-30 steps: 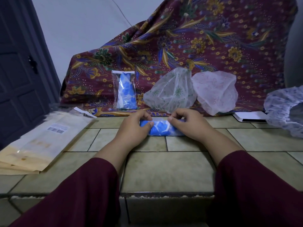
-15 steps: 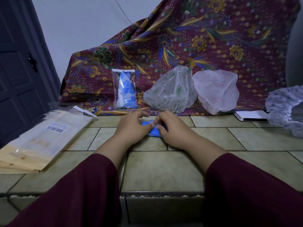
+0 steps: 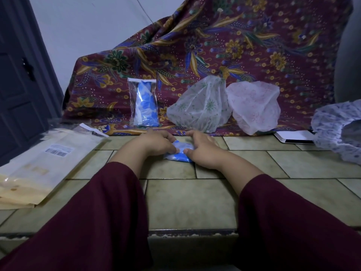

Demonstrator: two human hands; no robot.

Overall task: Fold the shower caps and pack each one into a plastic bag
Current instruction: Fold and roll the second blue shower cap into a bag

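Head view: blue shower cap (image 3: 178,156), folded small, lies on the tiled tabletop (image 3: 187,202) just before the batik cloth (image 3: 234,51). Left hand (image 3: 154,143) and right hand (image 3: 203,151) press it, fingers curled over its ends, likely to keep folds tight. Packed bag (image 3: 144,105) leans against the cloth behind; empty plastic bags (image 3: 37,167) lie left.

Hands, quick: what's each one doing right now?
Left hand: fingers curled onto the blue cap, holding it on the tiles.
Right hand: thumb and fingers gripping the same cap.
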